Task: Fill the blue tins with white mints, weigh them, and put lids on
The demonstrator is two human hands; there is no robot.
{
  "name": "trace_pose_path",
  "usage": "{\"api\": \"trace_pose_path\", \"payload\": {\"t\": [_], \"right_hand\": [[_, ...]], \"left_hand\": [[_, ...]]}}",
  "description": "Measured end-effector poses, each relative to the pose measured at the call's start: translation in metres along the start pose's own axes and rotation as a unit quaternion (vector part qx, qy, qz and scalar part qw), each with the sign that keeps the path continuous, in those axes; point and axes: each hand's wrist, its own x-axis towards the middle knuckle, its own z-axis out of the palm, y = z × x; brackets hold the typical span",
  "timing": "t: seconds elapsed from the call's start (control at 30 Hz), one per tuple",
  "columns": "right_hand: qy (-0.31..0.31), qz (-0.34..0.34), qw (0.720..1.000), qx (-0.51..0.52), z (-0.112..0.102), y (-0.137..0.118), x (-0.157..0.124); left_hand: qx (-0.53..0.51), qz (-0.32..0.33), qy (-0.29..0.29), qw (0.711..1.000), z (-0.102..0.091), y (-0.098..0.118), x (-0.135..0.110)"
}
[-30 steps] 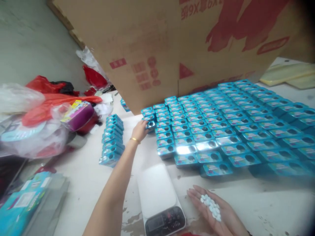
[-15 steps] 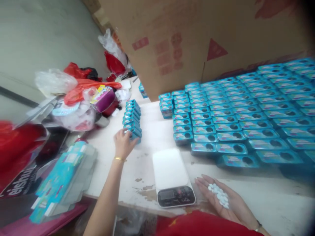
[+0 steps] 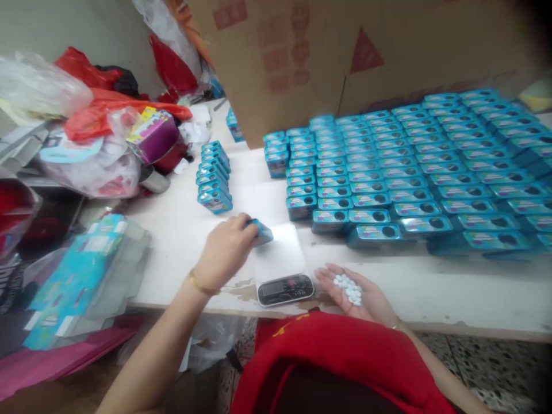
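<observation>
My left hand point(image 3: 230, 247) is closed on a small blue box point(image 3: 262, 233), pinching it at the back left corner of the white digital scale point(image 3: 280, 256). Whether the box touches the scale I cannot tell. Palm up, my right hand point(image 3: 366, 296) cups a pile of small white tablets point(image 3: 348, 289) to the right of the scale. A short row of blue boxes point(image 3: 214, 178) stands on the table behind my left hand. Many more blue boxes point(image 3: 371, 201) stand in close rows at the right.
A large cardboard carton point(image 3: 319, 69) rises behind the rows. Plastic bags point(image 3: 99, 172) and a purple packet point(image 3: 155, 138) clutter the left side. Flat blue cartons point(image 3: 81, 270) are stacked at the lower left. The table point(image 3: 431, 293) has worn patches near its front edge.
My left hand has taken a blue box from the near end of the short row and brought it right, to the scale. My right hand still holds the tablets. The view has shifted.
</observation>
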Motion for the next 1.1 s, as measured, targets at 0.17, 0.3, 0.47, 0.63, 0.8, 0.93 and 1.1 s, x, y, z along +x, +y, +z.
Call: {"api": "trace_pose_path", "payload": {"t": [0.17,0.3,0.47,0.63,0.8,0.93,1.1], "right_hand": [[-0.02,0.005,1.0,0.008,-0.005,0.001,-0.004],[-0.024,0.004,1.0,0.018,-0.008,0.0,-0.004],[-0.043,0.031,0.999,0.007,-0.004,0.003,-0.005],[-0.03,0.072,0.996,-0.037,-0.005,0.004,-0.009],[0.004,0.077,0.995,-0.056,-0.009,0.003,-0.011],[0.059,0.06,0.995,-0.044,-0.004,0.006,-0.01],[0.057,0.083,0.994,-0.043,-0.003,0.008,-0.008]], "left_hand": [[-0.003,0.071,-0.043,0.997,0.018,0.035,0.01],[-0.032,0.082,-0.03,0.996,0.019,0.036,0.009],[-0.154,0.094,0.067,0.981,0.012,0.079,-0.004],[-0.224,0.157,0.01,0.962,0.047,0.153,-0.011],[-0.236,0.126,-0.038,0.963,0.065,0.172,-0.01],[-0.269,0.098,-0.052,0.957,0.064,0.166,-0.01],[-0.285,0.074,-0.069,0.953,0.065,0.165,-0.012]]}}
